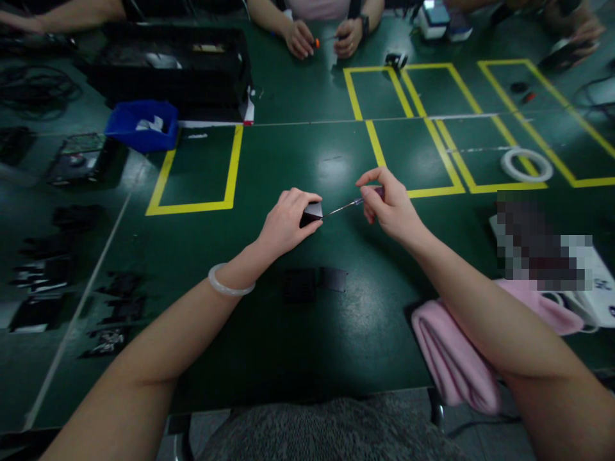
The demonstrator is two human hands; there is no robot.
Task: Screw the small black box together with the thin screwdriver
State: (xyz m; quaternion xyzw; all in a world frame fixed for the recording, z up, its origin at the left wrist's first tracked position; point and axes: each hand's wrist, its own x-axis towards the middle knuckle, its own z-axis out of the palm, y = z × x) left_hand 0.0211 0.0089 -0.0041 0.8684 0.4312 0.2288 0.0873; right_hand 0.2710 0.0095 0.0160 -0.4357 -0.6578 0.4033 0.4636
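My left hand (287, 221) grips a small black box-shaped part (312, 212) on the green table, thumb and fingers on opposite sides of it. In my right hand (390, 205) is a screwdriver (346, 206), its handle between thumb and fingers. The thin shaft points left, and its tip meets the near right edge of the black part. Nearer to me, a square black plastic piece (300, 285) and a flatter black piece (333, 280) lie side by side. What the screwdriver tip touches is too small to make out.
Black parts (115, 310) lie at the left. A blue bin (143, 126) stands by a long black case (168, 70). White tape (527, 165), a pink cloth (456, 355) and a white box (598, 275) are at the right. Across the table, a person's hands (324, 40) hold a tool.
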